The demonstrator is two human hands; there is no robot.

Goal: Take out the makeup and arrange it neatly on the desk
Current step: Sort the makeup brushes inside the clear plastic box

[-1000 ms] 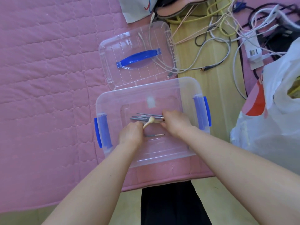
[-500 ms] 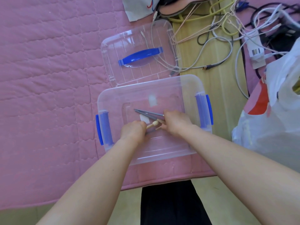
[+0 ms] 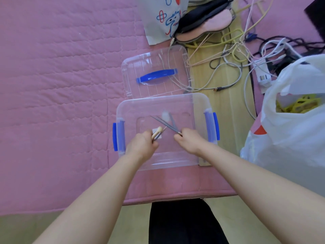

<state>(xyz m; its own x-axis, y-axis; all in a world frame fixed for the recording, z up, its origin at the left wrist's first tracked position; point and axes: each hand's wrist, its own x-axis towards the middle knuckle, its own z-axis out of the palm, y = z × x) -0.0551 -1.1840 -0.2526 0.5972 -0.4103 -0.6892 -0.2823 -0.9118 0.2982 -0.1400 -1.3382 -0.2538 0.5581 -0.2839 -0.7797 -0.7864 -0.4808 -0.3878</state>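
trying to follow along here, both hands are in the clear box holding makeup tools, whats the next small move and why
Probably lift both hands clear of the clear box and lay the tools on the pink mat. The left hand already grips a cream-tipped brush, the right hand grips thin grey tools, and nothing is arranged outside yet.

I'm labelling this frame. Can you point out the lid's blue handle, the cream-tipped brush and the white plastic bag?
Blue handle (image 3: pixel 157 76), head view, middle of the grip.
Cream-tipped brush (image 3: pixel 159 129), head view, on its cream tip.
White plastic bag (image 3: pixel 290 131), head view, its front side.
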